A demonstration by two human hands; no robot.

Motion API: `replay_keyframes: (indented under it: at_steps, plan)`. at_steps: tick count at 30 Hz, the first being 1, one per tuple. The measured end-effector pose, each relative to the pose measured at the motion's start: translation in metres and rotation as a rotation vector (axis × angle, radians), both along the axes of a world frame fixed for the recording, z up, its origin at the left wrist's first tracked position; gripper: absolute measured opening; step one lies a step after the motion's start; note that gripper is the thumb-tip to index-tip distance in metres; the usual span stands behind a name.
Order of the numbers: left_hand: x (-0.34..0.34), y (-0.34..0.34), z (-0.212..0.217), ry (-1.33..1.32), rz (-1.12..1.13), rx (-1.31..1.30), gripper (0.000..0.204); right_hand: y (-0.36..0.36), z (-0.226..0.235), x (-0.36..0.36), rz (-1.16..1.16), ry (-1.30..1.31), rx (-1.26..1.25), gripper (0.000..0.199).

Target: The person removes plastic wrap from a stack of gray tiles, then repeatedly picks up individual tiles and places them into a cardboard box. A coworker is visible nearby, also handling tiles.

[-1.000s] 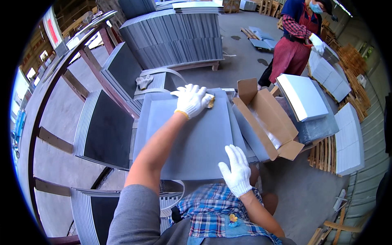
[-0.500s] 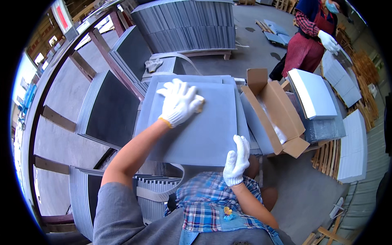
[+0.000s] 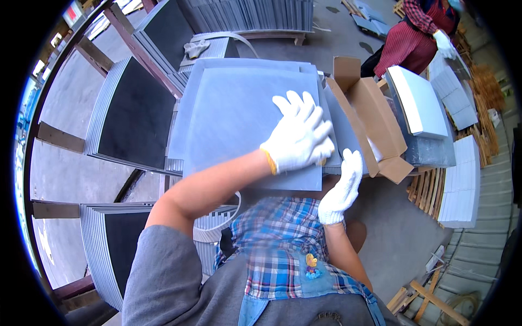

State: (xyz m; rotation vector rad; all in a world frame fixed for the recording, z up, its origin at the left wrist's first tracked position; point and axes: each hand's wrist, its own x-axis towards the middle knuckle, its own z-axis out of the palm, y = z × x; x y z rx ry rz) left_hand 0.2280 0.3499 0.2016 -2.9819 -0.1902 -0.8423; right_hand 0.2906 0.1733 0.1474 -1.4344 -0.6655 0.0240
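got my left hand (image 3: 300,136) flat on the top grey tile (image 3: 244,119), white cotton glove on, fingers spread wide and pressing down near the right-hand edge, not clamped on anything. my right hand (image 3: 342,187) is up against the near right corner of the same tile, fingers together and stretched out straight, resting along the edge more than gripping it as far as i can tell. the tile lies on top of a small stack of the same grey tiles (image 3: 193,108), right in front of me above my plaid shirt (image 3: 283,239), and it looks a bit skewed against the one under it. just beside it on the right is an open cardboard box (image 3: 370,114). my take on doing this bit well: keep the palm flat so the pressure spreads, steer from the edge with the right hand, and keep fingertips out from between tile edges since these corners chip and pinch. dark tiles lean in racks (image 3: 130,114) on my left, and another person in a red striped apron (image 3: 408,38) is working well apart, up top right.
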Motion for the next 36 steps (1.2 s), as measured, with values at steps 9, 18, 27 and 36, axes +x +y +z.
replay_keyframes:
  at_steps: [9, 18, 27, 36]
  plan:
    - [-0.072, -0.06, 0.004, 0.138, -0.013, -0.144, 0.066, -0.001, 0.018, -0.017, 0.004, -0.124, -0.124, 0.05]
    - [-0.192, 0.001, 0.004, 0.025, 0.355, -0.232, 0.055, 0.004, 0.018, -0.027, 0.122, -0.126, -0.044, 0.044]
    - [-0.17, 0.118, -0.018, 0.132, 0.622, -0.16, 0.047, 0.015, 0.024, -0.036, 0.162, -0.749, -0.501, 0.043]
    - [-0.059, 0.185, -0.021, 0.067, 0.947, -0.151, 0.054, 0.027, 0.018, -0.039, 0.068, -1.025, -0.487, 0.035]
